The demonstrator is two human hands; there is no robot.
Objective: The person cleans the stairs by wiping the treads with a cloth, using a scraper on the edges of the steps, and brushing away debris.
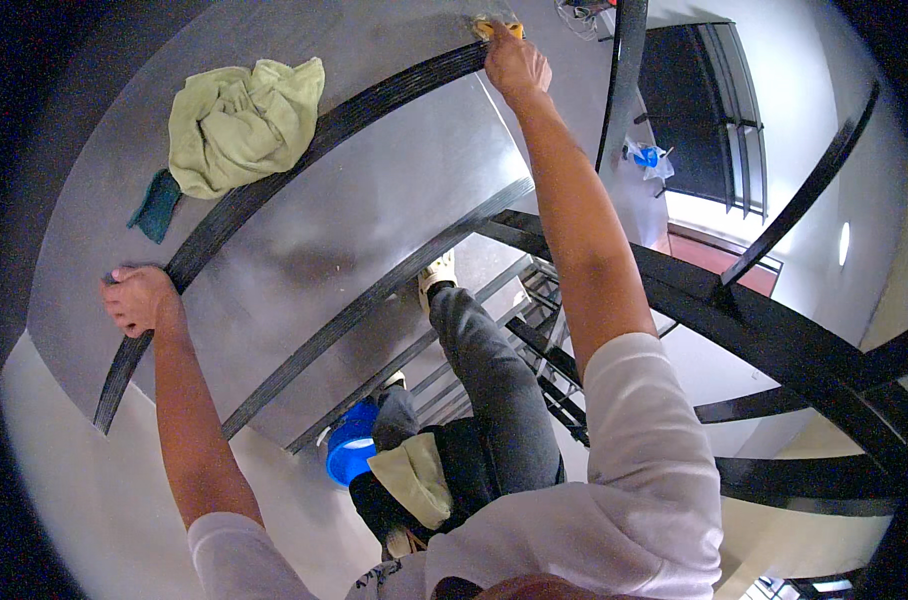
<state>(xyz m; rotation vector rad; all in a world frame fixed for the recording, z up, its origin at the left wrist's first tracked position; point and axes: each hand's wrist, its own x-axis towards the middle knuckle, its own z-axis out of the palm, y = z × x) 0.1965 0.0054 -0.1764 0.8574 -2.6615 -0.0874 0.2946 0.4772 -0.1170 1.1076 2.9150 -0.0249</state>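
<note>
My right hand [519, 65] reaches far forward, its fingers closed on a small yellow piece [501, 29] pressed against the grey step [414, 140] by its black ribbed edge strip [374, 92]. Whether the yellow piece is a sponge or a scraper is unclear. At the left, my left hand [139, 300] rests on the same step beside the strip, its fingers curled. What it holds, if anything, is hidden. A crumpled pale green cloth [242, 130] lies between my hands, partly over the strip. Next to it is a dark green scouring pad [156, 206].
A blue bucket [348, 460] stands on a lower step by my foot. Another light cloth [414, 480] hangs at my waist. Black metal railing [774, 340] curves along the right. Beyond it lie a blue-and-white plastic bag [649, 160] and coiled cable [579, 15].
</note>
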